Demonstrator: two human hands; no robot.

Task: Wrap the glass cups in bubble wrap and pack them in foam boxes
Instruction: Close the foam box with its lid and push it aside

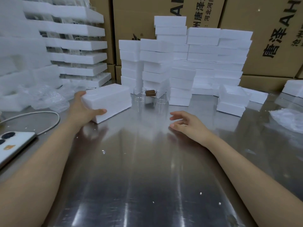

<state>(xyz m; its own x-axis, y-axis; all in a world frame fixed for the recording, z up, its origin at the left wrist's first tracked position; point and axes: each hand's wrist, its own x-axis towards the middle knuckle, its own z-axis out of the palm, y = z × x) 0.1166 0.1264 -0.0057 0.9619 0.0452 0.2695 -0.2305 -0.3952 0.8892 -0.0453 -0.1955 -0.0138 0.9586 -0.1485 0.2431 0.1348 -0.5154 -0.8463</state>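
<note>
A closed white foam box [108,100] sits on the steel table [144,161] left of centre. My left hand [83,108] grips its near left end, thumb on the front face and fingers over the back. Two clear glass cups [139,94] [162,96] stand upright just behind the box, with a small brown piece [150,93] between them. My right hand [185,123] hovers open above the table to the right, fingers loosely spread, holding nothing. Crumpled bubble wrap [49,99] lies at the left.
Stacks of white foam boxes [203,59] line the back, and foam trays holding glassware [78,45] rise at the left. Cardboard cartons [265,38] stand behind. A phone [13,146] and cable [41,115] lie near the left edge. More plastic wrap [290,118] lies at the right.
</note>
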